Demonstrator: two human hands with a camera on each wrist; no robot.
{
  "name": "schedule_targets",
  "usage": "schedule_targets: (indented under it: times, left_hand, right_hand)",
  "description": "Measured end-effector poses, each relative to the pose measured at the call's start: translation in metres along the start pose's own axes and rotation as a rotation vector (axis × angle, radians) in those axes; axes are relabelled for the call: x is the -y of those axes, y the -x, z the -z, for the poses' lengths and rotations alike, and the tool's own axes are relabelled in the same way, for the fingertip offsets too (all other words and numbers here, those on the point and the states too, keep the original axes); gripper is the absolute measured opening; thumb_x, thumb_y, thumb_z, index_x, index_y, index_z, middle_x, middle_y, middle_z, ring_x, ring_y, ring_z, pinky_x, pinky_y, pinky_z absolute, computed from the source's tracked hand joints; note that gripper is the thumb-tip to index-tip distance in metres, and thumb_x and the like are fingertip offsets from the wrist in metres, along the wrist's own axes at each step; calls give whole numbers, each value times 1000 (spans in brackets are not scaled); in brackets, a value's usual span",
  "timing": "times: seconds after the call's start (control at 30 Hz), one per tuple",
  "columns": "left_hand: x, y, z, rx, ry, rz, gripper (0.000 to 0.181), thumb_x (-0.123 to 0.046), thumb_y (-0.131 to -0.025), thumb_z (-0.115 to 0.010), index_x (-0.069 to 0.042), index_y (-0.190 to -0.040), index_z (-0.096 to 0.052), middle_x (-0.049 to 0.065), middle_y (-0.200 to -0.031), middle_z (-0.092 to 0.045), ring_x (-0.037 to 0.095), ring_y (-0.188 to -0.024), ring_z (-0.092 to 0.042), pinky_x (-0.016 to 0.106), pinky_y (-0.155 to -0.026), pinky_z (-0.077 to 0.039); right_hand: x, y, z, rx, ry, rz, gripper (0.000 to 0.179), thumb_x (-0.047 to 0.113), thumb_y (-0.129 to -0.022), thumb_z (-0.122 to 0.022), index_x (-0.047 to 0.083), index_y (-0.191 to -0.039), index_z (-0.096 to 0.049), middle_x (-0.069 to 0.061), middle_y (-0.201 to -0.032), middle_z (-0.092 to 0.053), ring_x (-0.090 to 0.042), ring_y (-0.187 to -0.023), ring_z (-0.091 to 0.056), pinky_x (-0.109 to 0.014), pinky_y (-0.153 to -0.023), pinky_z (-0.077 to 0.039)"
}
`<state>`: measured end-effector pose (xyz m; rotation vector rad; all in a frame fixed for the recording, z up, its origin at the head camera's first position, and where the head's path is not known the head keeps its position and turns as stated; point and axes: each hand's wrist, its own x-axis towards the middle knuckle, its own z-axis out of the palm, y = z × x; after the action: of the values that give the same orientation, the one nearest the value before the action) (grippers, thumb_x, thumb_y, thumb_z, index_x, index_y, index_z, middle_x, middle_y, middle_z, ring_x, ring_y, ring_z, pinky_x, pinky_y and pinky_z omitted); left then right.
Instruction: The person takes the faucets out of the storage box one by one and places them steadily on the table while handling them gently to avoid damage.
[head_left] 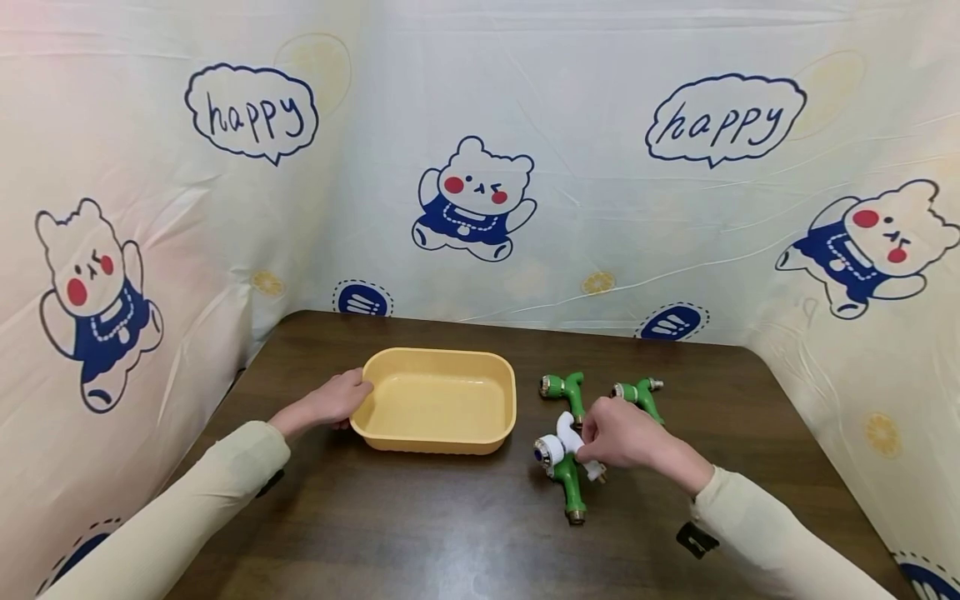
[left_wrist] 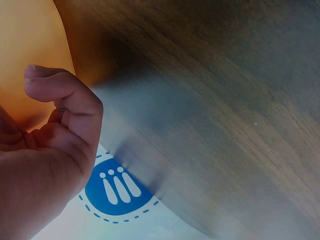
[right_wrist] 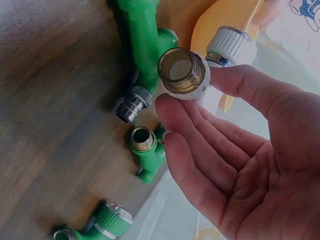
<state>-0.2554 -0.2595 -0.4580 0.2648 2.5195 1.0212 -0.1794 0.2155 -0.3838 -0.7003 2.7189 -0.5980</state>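
On the left, a yellow plastic basin (head_left: 438, 443) stands upright on the table with nothing in it. My left hand (head_left: 337, 400) grips its left rim; in the left wrist view, curled fingers (left_wrist: 82, 107) lie against the basin's side. To the right, my right hand (head_left: 626, 437) pinches a white faucet (head_left: 567, 435) between thumb and fingers. In the right wrist view, the brass threaded end of this white faucet (right_wrist: 202, 82) points toward the camera. A green faucet (head_left: 570, 492) lies just below the white one, partly covered by it in the head view.
Two more green faucets lie beyond my right hand: one faucet (head_left: 573, 390) near the basin, another faucet (head_left: 639, 392) farther right, partly hidden by the hand. A brown wooden table (head_left: 420, 525) carries everything. Printed cloth (head_left: 585, 167) encloses its back and sides.
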Motion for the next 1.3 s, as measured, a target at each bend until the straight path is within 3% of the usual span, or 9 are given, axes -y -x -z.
schedule_targets:
  times: [0.27, 0.33, 0.67, 0.77, 1.0, 1.1, 1.2, 1.27, 1.3]
  left_hand:
    - [3, -4, -4, 6, 20, 5, 42, -25, -109, -35, 13, -127, -42, 14, -71, -60, 24, -50, -58, 34, -44, -50]
    - [-5, 1, -4, 14, 28, 27, 42, -25, -110, -36, 12, -129, -42, 14, -72, -61, 24, -51, -58, 34, -46, -51]
    - [-8, 6, -3, -3, 5, 26, 40, -24, -110, -35, 12, -127, -43, 14, -72, -60, 24, -51, -57, 33, -46, -50]
    - [-4, 3, -2, 2, 2, 31, 41, -25, -110, -35, 11, -129, -43, 14, -73, -61, 25, -51, -58, 34, -47, -51]
    - [36, -25, -4, 6, 10, 48, 45, -32, -111, -36, 6, -134, -42, 13, -74, -63, 26, -52, -61, 37, -46, -53]
    - [45, -32, -6, -3, 26, 55, 45, -34, -111, -37, 4, -134, -44, 13, -74, -64, 26, -51, -61, 37, -46, -52]
    - [39, -28, -5, -10, 17, 45, 44, -32, -111, -35, 5, -132, -44, 13, -72, -63, 26, -51, -60, 37, -45, -52]
    - [26, -20, -4, -3, -1, 37, 44, -29, -111, -34, 8, -131, -43, 15, -73, -62, 27, -51, -60, 38, -46, -53]
    - [28, -19, -5, -4, 1, 19, 44, -29, -110, -35, 9, -130, -43, 14, -71, -61, 26, -51, -59, 37, -45, -52]
  right_hand:
    - [-4, 5, -3, -3, 1, -4, 33, 13, -81, -80, 18, -57, -58, 15, -50, -38, -4, -48, -37, -23, -48, -31]
    - [-5, 6, -3, -4, -1, -10, 33, 13, -81, -80, 18, -57, -58, 15, -51, -39, -4, -48, -38, -23, -48, -32]
    - [-5, 5, -6, 1, -12, -25, 35, 14, -84, -80, 18, -57, -58, 14, -50, -39, -4, -47, -38, -23, -48, -31]
    - [-6, 6, -6, -4, -13, -29, 33, 15, -84, -81, 17, -59, -61, 13, -51, -43, -4, -48, -40, -23, -49, -34]
    - [-10, 10, -8, -6, -21, -35, 30, 16, -83, -83, 18, -61, -63, 12, -53, -47, -5, -49, -43, -24, -50, -37]
    - [-10, 11, -8, -13, -24, -37, 31, 16, -83, -83, 18, -61, -62, 12, -52, -45, -5, -49, -42, -24, -50, -37]
    - [-10, 12, -8, -18, -25, -45, 31, 16, -84, -83, 18, -61, -62, 12, -53, -44, -5, -49, -42, -24, -50, -36]
    - [-10, 14, -8, -17, -25, -54, 31, 16, -84, -84, 17, -62, -62, 11, -53, -44, -5, -49, -42, -25, -50, -37]
    - [-10, 15, -8, -15, -26, -59, 31, 16, -84, -84, 17, -62, -62, 11, -53, -45, -5, -49, -42, -25, -50, -37]
